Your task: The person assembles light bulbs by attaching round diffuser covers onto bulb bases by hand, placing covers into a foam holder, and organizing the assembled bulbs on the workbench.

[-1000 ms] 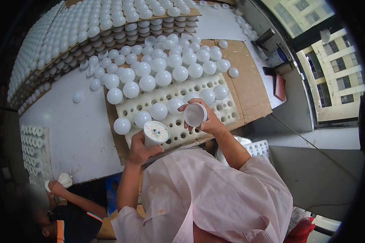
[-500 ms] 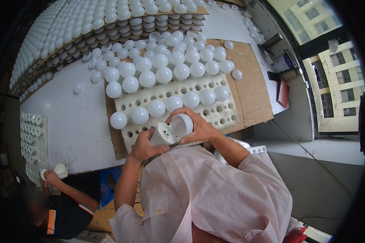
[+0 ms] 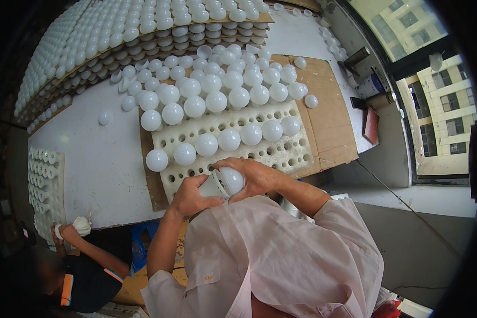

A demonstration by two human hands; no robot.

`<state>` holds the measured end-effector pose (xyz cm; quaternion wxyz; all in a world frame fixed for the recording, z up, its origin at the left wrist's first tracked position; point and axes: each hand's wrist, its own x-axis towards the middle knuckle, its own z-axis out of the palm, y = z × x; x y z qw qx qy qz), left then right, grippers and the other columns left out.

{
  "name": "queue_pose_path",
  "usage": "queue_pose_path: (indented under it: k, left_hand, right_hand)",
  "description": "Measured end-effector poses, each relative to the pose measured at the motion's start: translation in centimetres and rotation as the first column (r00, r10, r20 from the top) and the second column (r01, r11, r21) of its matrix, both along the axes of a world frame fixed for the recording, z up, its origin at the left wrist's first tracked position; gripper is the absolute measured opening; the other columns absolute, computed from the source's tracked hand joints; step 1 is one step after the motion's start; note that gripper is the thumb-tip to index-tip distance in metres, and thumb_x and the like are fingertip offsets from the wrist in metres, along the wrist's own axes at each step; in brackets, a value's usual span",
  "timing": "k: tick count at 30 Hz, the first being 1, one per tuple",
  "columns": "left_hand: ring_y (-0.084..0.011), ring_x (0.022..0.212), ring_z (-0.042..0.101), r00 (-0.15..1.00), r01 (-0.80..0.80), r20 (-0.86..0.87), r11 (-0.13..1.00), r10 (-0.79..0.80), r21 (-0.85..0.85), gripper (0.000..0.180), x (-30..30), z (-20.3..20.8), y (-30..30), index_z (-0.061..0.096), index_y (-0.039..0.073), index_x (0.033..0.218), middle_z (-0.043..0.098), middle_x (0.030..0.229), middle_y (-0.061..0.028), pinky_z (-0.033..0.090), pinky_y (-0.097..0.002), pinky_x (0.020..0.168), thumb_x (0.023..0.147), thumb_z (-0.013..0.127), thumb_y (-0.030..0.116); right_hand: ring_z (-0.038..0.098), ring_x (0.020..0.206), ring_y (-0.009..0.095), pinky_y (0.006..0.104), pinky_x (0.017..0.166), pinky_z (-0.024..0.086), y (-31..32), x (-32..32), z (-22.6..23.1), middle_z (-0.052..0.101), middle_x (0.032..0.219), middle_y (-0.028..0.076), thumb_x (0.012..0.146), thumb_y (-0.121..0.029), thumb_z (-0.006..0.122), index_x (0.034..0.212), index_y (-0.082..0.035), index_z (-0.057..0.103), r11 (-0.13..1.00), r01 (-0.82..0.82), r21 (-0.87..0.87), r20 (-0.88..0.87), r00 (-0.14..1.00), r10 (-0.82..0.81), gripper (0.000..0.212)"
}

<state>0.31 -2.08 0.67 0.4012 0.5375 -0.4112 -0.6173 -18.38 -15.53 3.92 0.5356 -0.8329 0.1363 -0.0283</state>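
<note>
Close to my chest, my left hand (image 3: 190, 195) is closed round the white base of an LED bulb (image 3: 212, 188). My right hand (image 3: 254, 177) grips a glossy white bulb cover (image 3: 232, 180), its fingers curved over the dome. The cover's rim meets the base at a tilt, with a dark gap along part of the seam. Just beyond my hands lies a white foam tray (image 3: 191, 170) full of round holes. A row of bulbs with white domes (image 3: 206, 144) stands in it, and further rows sit at its far side.
Large stacked boards of white domes (image 3: 116, 40) fill the far left. Loose covers lie on the cardboard (image 3: 331, 114) and the white table (image 3: 98, 159). At the lower left a co-worker's hands (image 3: 63, 233) hold a white object beside another foam tray (image 3: 46, 185).
My right hand has turned the cover from open side showing to dome outward and brought it against the base. The circuit board inside the base is now covered.
</note>
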Motion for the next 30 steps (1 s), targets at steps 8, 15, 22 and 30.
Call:
queue_pose_path:
  k: [8, 15, 22, 30]
  left_hand:
    - [-0.0119, 0.066, 0.061, 0.999, 0.036, 0.016, 0.994, -0.037, 0.102, 0.045, 0.0, -0.4, 0.8, 0.064, -0.005, 0.093, 0.065, 0.077, -0.0082, 0.049, -0.0264, 0.059, 0.066, 0.081, 0.026]
    - [-0.0126, 0.060, 0.061, 0.988, -0.032, -0.152, 0.999, 0.031, -0.006, 0.042, -0.8, 0.7, 1.5, 0.063, -0.007, 0.093, 0.064, 0.073, -0.0096, 0.049, -0.0254, 0.051, 0.071, 0.077, 0.025]
    - [-0.0146, 0.061, 0.063, 0.998, 0.056, -0.012, 0.988, -0.058, -0.143, 0.050, -1.4, 4.0, 1.5, 0.061, -0.007, 0.100, 0.065, 0.079, -0.0120, 0.050, -0.0264, 0.054, 0.073, 0.076, 0.033]
    - [-0.0140, 0.060, 0.061, 0.996, 0.091, -0.019, 0.995, -0.090, 0.050, 0.052, -1.3, 2.5, -0.6, 0.061, -0.007, 0.098, 0.064, 0.075, -0.0106, 0.049, -0.0273, 0.058, 0.075, 0.074, 0.038]
  right_hand:
    - [0.053, 0.109, 0.034, 0.0437, 0.092, 0.045, 1.0, 0.8, 0.1, 0.053, 0.118, 0.017, 0.062, -0.023, 0.081, 0.130, -0.005, 0.041, 0.994, -0.102, -0.036, -0.149, 0.984, 0.096, 0.081]
    - [0.052, 0.107, 0.031, 0.0405, 0.087, 0.046, 2.9, 1.7, -1.1, 0.051, 0.119, 0.015, 0.059, -0.012, 0.081, 0.116, -0.004, 0.050, 0.995, 0.028, -0.099, 0.380, 0.925, 0.012, 0.066]
    - [0.057, 0.092, 0.027, 0.0353, 0.078, 0.048, 2.8, 1.2, -0.4, 0.056, 0.100, 0.012, 0.059, -0.006, 0.076, 0.102, -0.004, 0.057, 0.992, 0.001, -0.124, 0.561, 0.825, 0.069, 0.047]
    - [0.057, 0.095, 0.026, 0.0359, 0.082, 0.047, 2.0, 0.8, -2.1, 0.057, 0.101, 0.011, 0.057, -0.006, 0.077, 0.109, -0.006, 0.057, 0.998, 0.060, -0.005, 0.475, 0.878, -0.051, 0.056]
